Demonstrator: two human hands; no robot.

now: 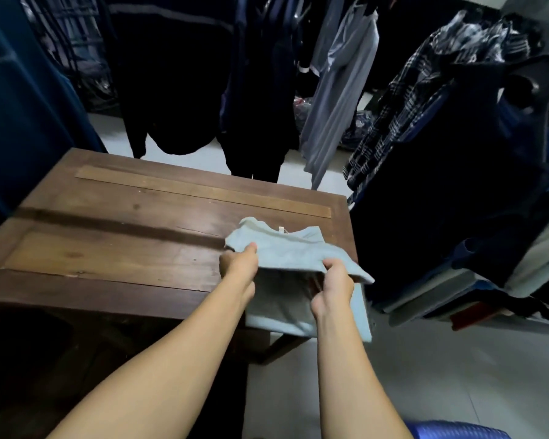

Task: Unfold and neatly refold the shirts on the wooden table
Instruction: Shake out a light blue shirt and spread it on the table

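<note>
Shirt (286, 255), pale blue, one item, soft knit by the look of it. Location: right end of the wooden table (114, 236), near the front corner. Collar end with a small neck label faces away from the person and seems to rest on the tabletop; the lower part hangs past the table's front edge toward the floor.

Left hand (240, 263): pinched shut on the shirt's left edge, thumb on top.

Right hand (335, 282): closed on the right edge, fingers curled under the cloth, a sleeve or corner flaring out beyond it.

Condition: partly folded, the held layer lifted clear of the layer hanging beneath. Whether this layer is being opened out or laid over cannot be settled from the blurred cloth; opening out seems likelier.

Handling note for the step in hand: keep both grips level and equally far from the collar so the cloth comes up square, draw the hanging part onto the table before flattening, and use the bare wood to the left for spreading.

Surroundings: hanging garments (339, 99) behind the table, a plaid shirt (403, 99) and stacked folded clothes (450, 293) at right, tiled floor (441, 375).
</note>
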